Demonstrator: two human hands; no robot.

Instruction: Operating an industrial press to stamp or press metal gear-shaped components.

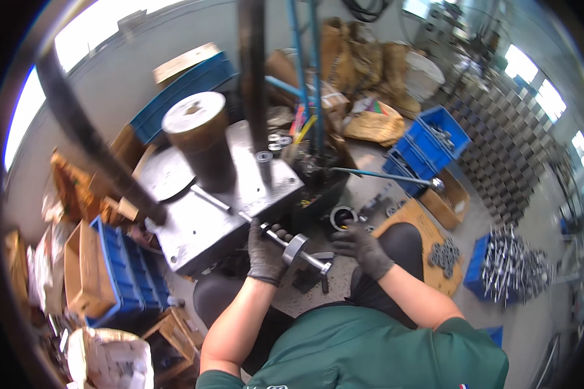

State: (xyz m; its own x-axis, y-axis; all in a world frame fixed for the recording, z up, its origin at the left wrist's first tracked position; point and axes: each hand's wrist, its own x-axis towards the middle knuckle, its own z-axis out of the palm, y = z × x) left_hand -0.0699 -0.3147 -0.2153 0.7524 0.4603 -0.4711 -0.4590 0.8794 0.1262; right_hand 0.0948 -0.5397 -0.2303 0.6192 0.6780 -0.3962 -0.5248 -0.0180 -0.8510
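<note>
My left hand, in a dark grey glove, is closed around a metal shaft at the front edge of the press table. A thick round collar sits on the shaft, whose lower end points down and right towards my lap. My right hand, gloved too, is apart from the shaft, over my right knee, with its fingers spread and nothing seen in them. On the steel press plate lies a plain metal rod. Behind it stands the thick cylindrical ram; several small metal rings rest at the plate's far right.
Dark upright columns flank the plate. A lever with a ball knob reaches out to the right. Blue bins of metal parts and a heap of shafts are at right; several rings lie on cardboard. Blue crates stand left.
</note>
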